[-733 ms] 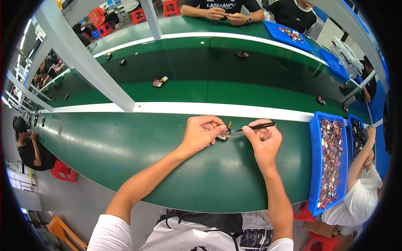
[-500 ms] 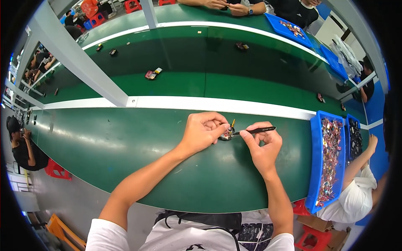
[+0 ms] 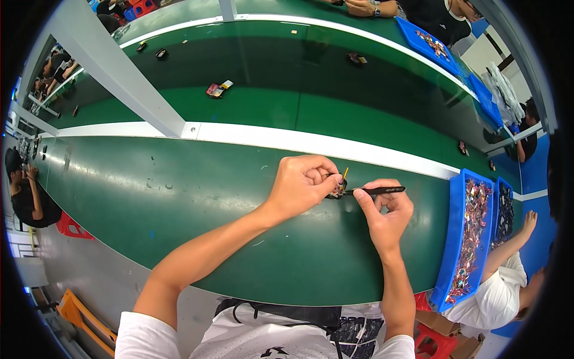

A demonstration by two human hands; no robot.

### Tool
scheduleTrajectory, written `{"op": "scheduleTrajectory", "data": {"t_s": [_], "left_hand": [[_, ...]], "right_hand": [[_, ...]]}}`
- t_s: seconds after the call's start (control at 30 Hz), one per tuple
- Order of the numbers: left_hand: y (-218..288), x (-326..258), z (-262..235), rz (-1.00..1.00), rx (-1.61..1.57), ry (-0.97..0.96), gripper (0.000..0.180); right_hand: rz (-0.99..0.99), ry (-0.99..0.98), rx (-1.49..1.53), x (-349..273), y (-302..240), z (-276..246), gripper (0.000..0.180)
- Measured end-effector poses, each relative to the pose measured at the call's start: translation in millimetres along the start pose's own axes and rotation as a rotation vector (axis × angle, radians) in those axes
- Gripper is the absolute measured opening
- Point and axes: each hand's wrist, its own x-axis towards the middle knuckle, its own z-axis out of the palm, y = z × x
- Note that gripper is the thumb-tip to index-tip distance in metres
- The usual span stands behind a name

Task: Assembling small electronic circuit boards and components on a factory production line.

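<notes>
My left hand [image 3: 304,186] is closed, its thumb and fingertips pinching a small dark electronic part [image 3: 340,189] just over the green bench. A thin yellow-orange strip [image 3: 345,172] sticks up from that part. Black tweezers [image 3: 382,191] lie between the thumb and fingers of my right hand [image 3: 388,215], their tips pointing left and meeting the part's right side. My fingers cover much of the part, so its details cannot be made out.
To my right stand a long blue bin [image 3: 443,281] of small colourful pieces and another blue bin [image 3: 497,185] of dark pieces. Beyond the white rail [image 3: 257,135], small assemblies [image 3: 219,89] lie on a green belt. A grey post [image 3: 119,66] rises left; co-workers sit around.
The view has tilted, and both hands with the part and tweezers sit slightly further right. The tweezers have turned closer to level; both grips stay the same.
</notes>
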Motion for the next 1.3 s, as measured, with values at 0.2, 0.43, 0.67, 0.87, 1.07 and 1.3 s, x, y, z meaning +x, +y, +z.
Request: {"op": "scheduleTrajectory", "data": {"t_s": [0.2, 0.43, 0.67, 0.87, 1.07, 1.3], "left_hand": [[-0.5, 0.3, 1.1, 0.015, -0.014, -0.015, 0.009], [9.4, -0.8, 2.2, -0.032, -0.059, -0.008, 0.007], [4.2, 0.6, -5.0, -0.049, -0.216, -0.127, 0.02], [3.0, 1.0, -6.2, -0.003, -0.284, -0.185, 0.024], [1.6, 1.9, -8.1, 0.011, -0.269, -0.193, 0.026], [2.5, 4.3, -11.3, -0.017, -0.312, -0.223, 0.025]], "right_hand": [[0.207, -0.001, 0.253, 3.1, 1.7, -1.3, 0.017], [0.262, -0.02, 0.314, 4.4, 3.0, -2.3, 0.016], [0.403, -0.032, 0.384, 7.7, 0.2, -10.8, 0.013], [0.462, -0.011, 0.542, 9.0, 3.0, -12.6, 0.014], [0.452, -0.033, 0.546, 6.7, 2.2, -10.9, 0.014], [0.209, -0.003, 0.388, -3.1, -2.6, -1.0, 0.018]]}}
